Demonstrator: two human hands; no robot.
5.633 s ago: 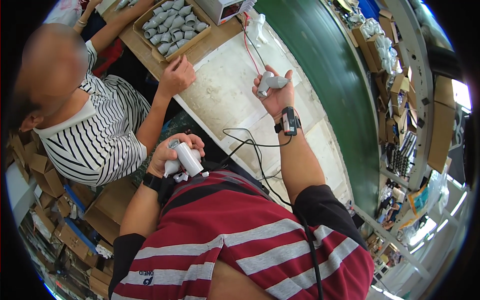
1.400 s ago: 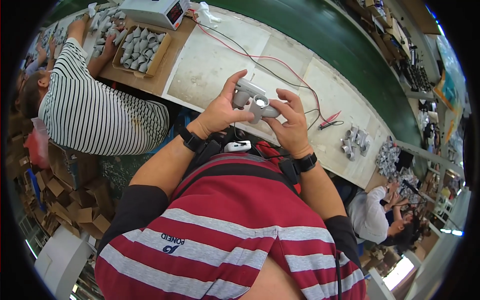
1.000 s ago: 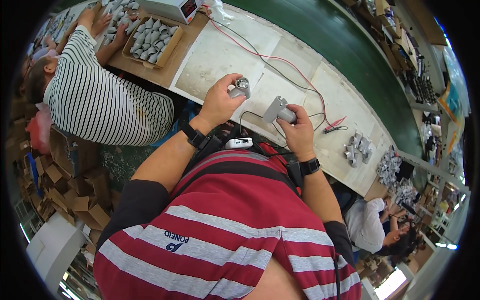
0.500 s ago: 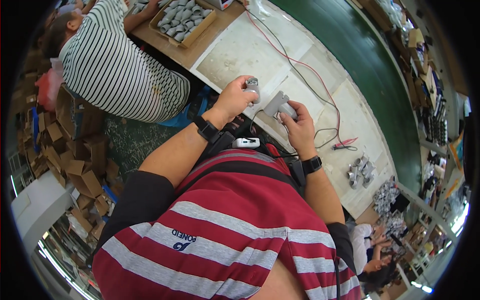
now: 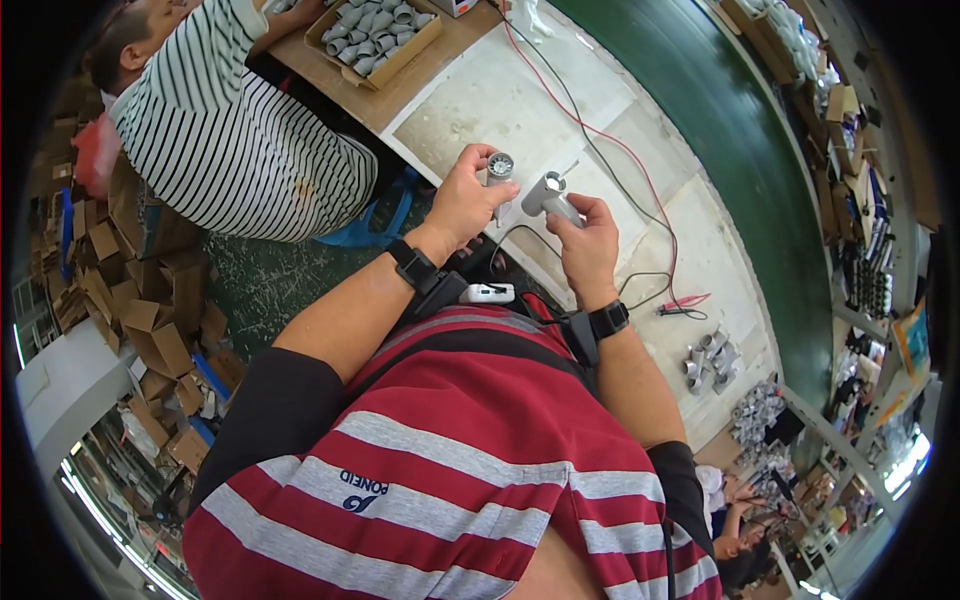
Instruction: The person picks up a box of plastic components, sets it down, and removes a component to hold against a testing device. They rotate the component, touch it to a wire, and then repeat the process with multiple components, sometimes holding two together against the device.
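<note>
Closed around a grey tubular housing [image 5: 500,172], my left hand [image 5: 460,208] holds it upright over the near edge of the worktable. The housing's round upper end shows a vaned, fan-like face. A short distance to the right, my right hand [image 5: 592,245] grips a second grey housing [image 5: 544,196] by its side branch. That one is tilted, with its round open end facing up and pale parts visible inside. The two housings are close but apart. My fingers hide the lower part of each one.
On the pale worktable [image 5: 465,105] lie red and black test leads [image 5: 684,304] and a cluster of grey housings [image 5: 712,362]. A cardboard tray [image 5: 410,58] of grey housings stands far left, beside a person in a striped shirt [image 5: 235,150]. A green belt [image 5: 690,110] runs behind.
The right housing has turned so its open end shows upward. The left housing has tipped, bringing its vaned end into view. Both hands still hold them.
</note>
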